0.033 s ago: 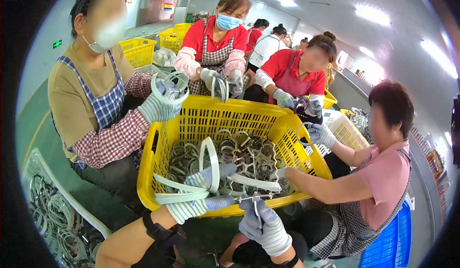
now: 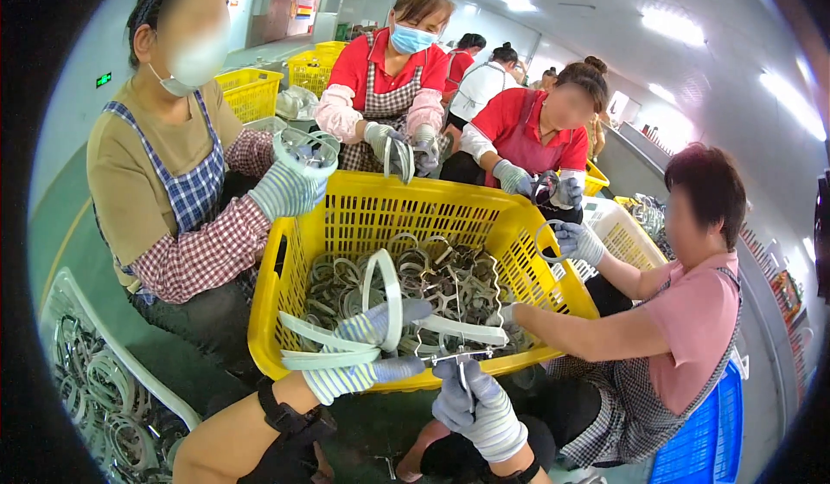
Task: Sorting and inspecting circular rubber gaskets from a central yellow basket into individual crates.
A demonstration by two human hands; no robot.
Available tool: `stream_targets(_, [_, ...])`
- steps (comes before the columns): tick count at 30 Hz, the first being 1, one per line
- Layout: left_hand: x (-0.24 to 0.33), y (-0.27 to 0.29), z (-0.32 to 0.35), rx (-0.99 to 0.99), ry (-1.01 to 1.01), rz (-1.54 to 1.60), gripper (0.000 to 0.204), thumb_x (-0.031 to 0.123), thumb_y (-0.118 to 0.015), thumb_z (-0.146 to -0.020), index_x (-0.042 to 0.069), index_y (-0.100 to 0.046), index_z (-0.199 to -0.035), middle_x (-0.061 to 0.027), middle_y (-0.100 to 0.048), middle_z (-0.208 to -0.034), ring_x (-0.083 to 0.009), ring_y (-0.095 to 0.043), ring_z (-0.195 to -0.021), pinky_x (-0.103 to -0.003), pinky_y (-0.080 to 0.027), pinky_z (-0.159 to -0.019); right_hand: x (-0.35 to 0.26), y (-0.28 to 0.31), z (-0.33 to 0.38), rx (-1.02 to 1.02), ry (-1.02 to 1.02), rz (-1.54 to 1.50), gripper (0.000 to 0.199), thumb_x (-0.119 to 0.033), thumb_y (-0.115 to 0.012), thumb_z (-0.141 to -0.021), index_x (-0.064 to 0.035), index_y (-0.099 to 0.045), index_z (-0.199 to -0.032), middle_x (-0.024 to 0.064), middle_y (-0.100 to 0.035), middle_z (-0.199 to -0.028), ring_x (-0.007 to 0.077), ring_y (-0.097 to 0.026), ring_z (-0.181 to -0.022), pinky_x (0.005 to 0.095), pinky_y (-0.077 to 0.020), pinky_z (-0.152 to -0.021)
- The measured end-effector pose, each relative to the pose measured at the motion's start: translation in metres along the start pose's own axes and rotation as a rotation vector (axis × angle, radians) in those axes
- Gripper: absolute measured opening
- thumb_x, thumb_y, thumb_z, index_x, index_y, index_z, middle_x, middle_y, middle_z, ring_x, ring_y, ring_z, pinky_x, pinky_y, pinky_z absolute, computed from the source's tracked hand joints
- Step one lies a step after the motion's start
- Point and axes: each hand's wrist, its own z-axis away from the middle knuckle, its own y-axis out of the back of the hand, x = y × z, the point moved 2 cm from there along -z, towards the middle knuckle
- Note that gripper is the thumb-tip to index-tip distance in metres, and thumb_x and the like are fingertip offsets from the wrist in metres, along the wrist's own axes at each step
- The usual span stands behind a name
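Note:
My left hand, in a striped knit glove, is closed around several pale curved bands; one stands up as a narrow loop and others fan out to the left. Its thumb reaches right, close to a thin metal piece with a crossbar. Gloved too, my right hand pinches that metal piece from below at the basket's near edge. Its exact kind is unclear against the clutter. Behind both hands, a yellow basket holds a heap of pale rings and metal parts.
Co-workers sit around the basket; a gloved hand at left holds rings, and one at right holds a ring. A pale crate of similar parts stands at lower left. A blue crate is at lower right.
The co-worker at left has tilted the rings in their hands slightly. My own hands look almost unmoved.

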Motion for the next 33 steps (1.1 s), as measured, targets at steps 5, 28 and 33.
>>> stream_targets(5, [0.002,-0.001,-0.003,0.002,-0.055,-0.029,0.066,0.025,-0.081,-0.065,0.008,-0.052,-0.122,-0.0129,-0.056,-0.117,-0.0262,-0.056,-0.106,-0.037,-0.045,-0.09,0.003,0.004,-0.004,-0.046,-0.034,-0.041,0.043,-0.044,-0.051,-0.09,-0.0038,-0.059,-0.103,-0.006,-0.034,-0.052,0.0072,-0.031,-0.04,0.023,-0.0265,-0.042])
stream_targets(28, [0.008,-0.025,0.011,-0.496,-0.095,-0.124,0.04,0.041,-0.059,-0.085,0.001,-0.064,-0.085,-0.017,-0.062,-0.074,-0.0347,-0.061,-0.07,-0.039,-0.048,-0.064,0.007,0.018,-0.012,0.282,0.313,0.248,0.025,-0.026,-0.067,-0.084,-0.0063,-0.061,-0.098,0.0034,-0.061,-0.087,0.011,-0.058,-0.078,0.0243,-0.0458,-0.066])
stream_targets(33, [0.002,-0.03,0.011,-0.525,-0.159,-0.314,0.038,0.037,-0.053,-0.089,0.001,-0.063,-0.091,-0.0176,-0.062,-0.088,-0.0337,-0.062,-0.08,-0.039,-0.05,-0.073,0.016,0.047,-0.004,0.238,0.327,0.082,0.032,-0.013,-0.063,-0.085,-0.0065,-0.056,-0.116,0.0028,-0.061,-0.109,0.0092,-0.059,-0.095,0.0218,-0.0463,-0.076])
